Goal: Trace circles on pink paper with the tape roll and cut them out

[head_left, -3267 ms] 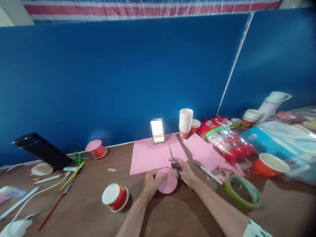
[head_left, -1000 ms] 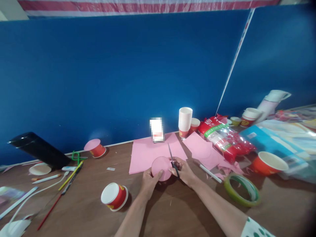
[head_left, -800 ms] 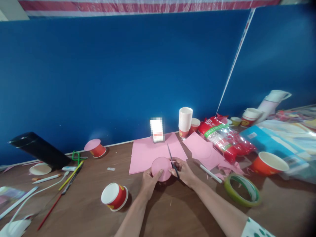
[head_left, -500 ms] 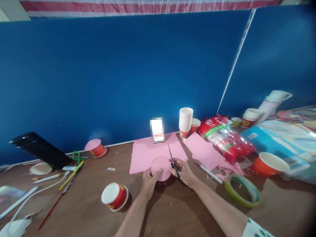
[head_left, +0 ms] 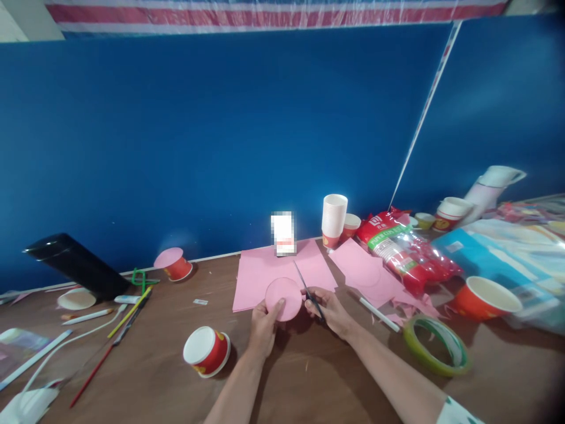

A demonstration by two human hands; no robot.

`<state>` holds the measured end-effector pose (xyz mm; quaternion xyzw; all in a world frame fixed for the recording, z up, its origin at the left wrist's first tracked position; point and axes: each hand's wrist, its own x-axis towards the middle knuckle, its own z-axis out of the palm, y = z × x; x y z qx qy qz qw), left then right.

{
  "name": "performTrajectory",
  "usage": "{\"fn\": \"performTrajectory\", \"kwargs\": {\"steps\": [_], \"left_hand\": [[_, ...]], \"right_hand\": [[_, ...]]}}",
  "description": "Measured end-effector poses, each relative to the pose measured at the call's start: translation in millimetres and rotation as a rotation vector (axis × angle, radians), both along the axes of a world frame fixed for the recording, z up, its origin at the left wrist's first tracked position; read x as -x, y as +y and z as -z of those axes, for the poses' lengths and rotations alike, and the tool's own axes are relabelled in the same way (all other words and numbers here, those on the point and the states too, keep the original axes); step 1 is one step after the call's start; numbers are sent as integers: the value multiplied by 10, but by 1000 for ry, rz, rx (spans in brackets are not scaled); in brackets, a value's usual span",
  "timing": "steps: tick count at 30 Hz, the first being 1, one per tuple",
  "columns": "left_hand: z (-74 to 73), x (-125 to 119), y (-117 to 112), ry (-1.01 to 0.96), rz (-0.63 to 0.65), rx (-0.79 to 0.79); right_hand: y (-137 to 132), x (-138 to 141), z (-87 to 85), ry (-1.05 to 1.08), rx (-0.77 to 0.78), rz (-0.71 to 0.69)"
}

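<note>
My left hand (head_left: 265,330) pinches a round pink paper disc (head_left: 285,297) by its lower left edge, thumb on top. In my right hand (head_left: 331,312) is a pair of scissors (head_left: 314,301) with dark handles, its blades pointing up and away from me. The scissors are just right of the disc; whether the blades are parted is too small to make out. Behind both hands lies a stack of pink paper (head_left: 256,277). To the left, a red paper cup (head_left: 216,351) stands upside down on the brown table (head_left: 154,365).
Rightward lie pink paper scraps (head_left: 359,265), a white pen (head_left: 379,315), a tape roll (head_left: 410,347), a cup bag (head_left: 397,247) and an orange cup (head_left: 470,300). Stacked cups (head_left: 334,218) stand behind. Leftward are a black bottle (head_left: 79,268), brushes (head_left: 99,368) and a pink-topped cup (head_left: 178,268).
My right hand and the scissors have drawn slightly away from the disc, opening a gap to its right edge. My left hand has shifted a little left with the disc.
</note>
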<state>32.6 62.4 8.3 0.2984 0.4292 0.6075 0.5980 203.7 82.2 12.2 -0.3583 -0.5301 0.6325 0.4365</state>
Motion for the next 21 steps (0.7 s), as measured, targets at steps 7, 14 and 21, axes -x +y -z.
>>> {"fn": "performTrajectory", "kwargs": {"steps": [7, 14, 21], "left_hand": [[-7, 11, 2, -76, -56, -13], [-13, 5, -6, -37, -70, -3], [-3, 8, -2, -52, -33, -14]], "right_hand": [[-9, -6, 7, -34, -4, -39], [-2, -16, 25, -26, -25, -87], [-5, -18, 3, -1, -60, -101]]}}
